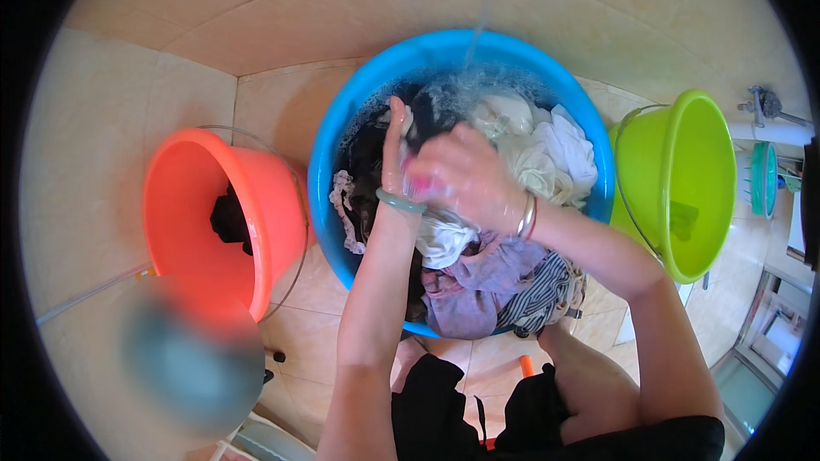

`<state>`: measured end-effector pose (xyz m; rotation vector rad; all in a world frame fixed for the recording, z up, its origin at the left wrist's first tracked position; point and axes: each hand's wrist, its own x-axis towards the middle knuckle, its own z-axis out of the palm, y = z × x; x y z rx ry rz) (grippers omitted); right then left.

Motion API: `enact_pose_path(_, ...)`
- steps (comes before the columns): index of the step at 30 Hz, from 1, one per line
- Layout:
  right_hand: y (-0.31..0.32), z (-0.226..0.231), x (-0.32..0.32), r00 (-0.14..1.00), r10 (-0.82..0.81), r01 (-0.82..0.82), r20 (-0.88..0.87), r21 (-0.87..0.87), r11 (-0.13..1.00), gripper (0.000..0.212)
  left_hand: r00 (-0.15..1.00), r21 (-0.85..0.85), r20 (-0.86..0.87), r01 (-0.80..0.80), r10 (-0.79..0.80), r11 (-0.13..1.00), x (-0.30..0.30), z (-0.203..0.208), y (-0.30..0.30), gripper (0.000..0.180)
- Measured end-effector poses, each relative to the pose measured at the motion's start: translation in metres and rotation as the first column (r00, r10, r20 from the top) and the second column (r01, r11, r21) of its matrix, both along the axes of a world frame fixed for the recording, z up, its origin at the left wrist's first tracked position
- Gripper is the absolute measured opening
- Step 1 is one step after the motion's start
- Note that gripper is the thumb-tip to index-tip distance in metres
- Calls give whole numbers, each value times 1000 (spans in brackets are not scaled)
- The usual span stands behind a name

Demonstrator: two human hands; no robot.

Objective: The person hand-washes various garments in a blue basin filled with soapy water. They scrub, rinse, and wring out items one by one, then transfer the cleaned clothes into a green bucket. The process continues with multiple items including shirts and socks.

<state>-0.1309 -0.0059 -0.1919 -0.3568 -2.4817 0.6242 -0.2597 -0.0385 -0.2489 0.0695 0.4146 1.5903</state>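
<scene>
My left hand [395, 147] is raised over the blue basin [461, 41], edge-on, with fingers stretched out. A green bangle circles its wrist. Against its palm side moves my right hand [474, 172], smeared by motion and closed around a pink thing [418, 177], its kind mostly hidden. White garments [564, 154] and dark clothes [363, 154] lie wet in the sudsy water. Toward me, a mauve garment [491, 277] and a striped cloth [542, 294] bunch up over the basin's near rim. A thin stream of water [478, 30] falls in at the far side.
An orange-red bucket [282, 213] with a dark cloth [229, 220] inside stands at left. At right is a lime-green bucket [636, 179]. Tiled walls [342, 8] rise behind the basin; a tap [756, 105] sits at far right. A blurred grey-blue round shape [195, 365] covers the lower left.
</scene>
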Motion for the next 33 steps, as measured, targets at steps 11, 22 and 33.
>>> enact_pose_path(11,-37,25,-26,978,-91,115,-188,122,986,28,976,-198,-50,-219,213,955,32,33,2,36)
enact_pose_path(22,16,0,-46,937,-152,186,-315,79,979,15,928,-460,-220,-369,299,807,34,30,-8,34)
enact_pose_path(33,102,-72,20,802,-581,574,142,90,814,41,875,-494,-484,-298,26,817,1,14,-26,63)
